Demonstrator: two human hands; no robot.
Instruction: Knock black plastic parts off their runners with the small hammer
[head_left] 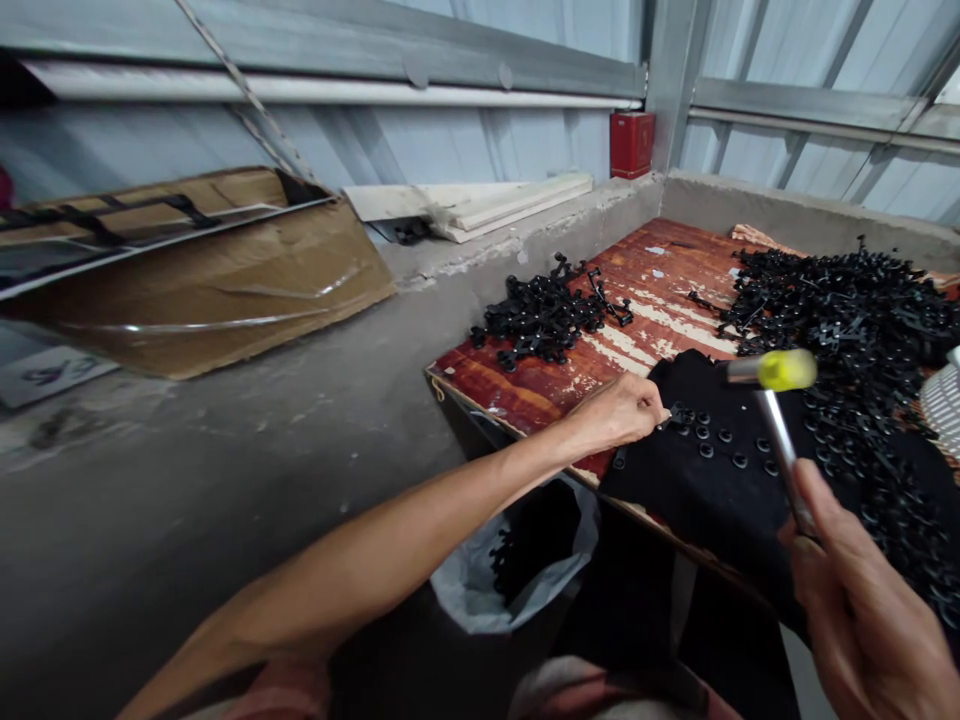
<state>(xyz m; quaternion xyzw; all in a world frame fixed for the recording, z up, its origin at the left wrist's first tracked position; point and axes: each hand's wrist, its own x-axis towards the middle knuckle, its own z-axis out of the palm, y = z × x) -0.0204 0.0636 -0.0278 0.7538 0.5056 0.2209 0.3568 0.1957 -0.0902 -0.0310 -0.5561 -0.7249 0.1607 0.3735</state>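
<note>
My right hand (862, 590) is wrapped round the handle of a hammer (780, 440), a metal-shafted one with a yellow face, raised above a black cloth (697, 520). The yellow end is smeared by motion. My left hand (626, 410) rests at the cloth's left edge, thumb and fingers pinched together. A small dark part seems to stick out at the fingertips; its kind is too small to make out. Just right of those fingers, several small round black parts (703, 432) lie spread over the cloth.
A pile of black parts (551, 310) sits on the worn red tabletop (525, 390); a larger pile (840, 300) covers its right side. Below the edge hangs or stands a white bag (480, 600) with black pieces inside. A cardboard box (300, 270) is left, a white basket (943, 405) right.
</note>
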